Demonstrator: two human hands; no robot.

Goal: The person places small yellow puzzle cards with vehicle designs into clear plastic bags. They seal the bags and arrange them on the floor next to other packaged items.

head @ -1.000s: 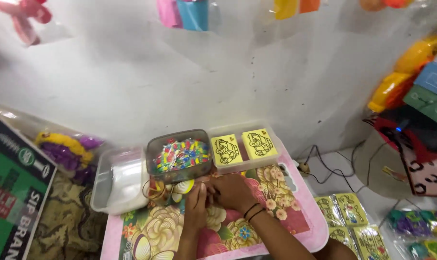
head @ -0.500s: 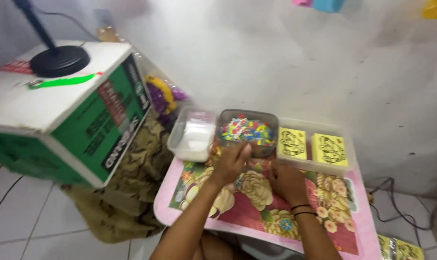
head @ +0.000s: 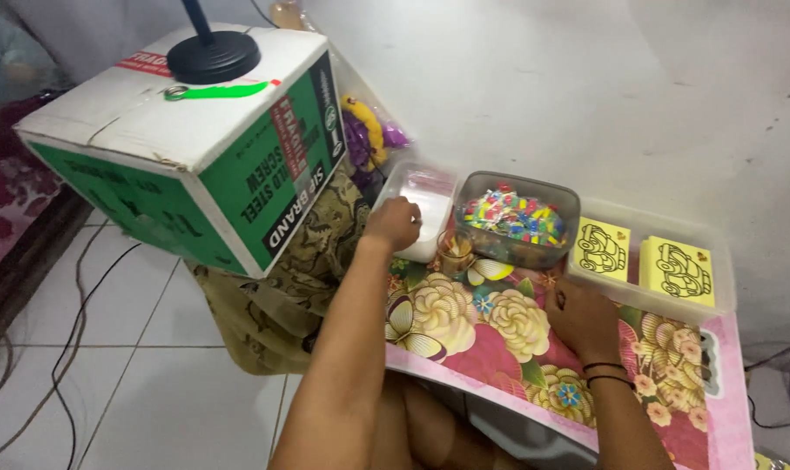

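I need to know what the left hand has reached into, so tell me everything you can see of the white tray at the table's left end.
The white tray is a shallow, rounded-corner rectangular container, apparently translucent plastic, with a pale interior; no contents can be made out. It sits level at the left end of the floral table, beside the clear tub of coloured beads. The left hand rests over its near left rim, fingers curled.

A big cardboard box (head: 186,148) in green and white stands on a patterned cloth (head: 277,296), with a round black stand base (head: 213,57) on top. Behind it lie purple and yellow toys (head: 366,130) in a bag. Two yellow cards (head: 643,259) (car drawings) sit in a clear tray (head: 726,292) on the floral table (head: 499,335), cables (head: 64,348) crossing the tiled floor
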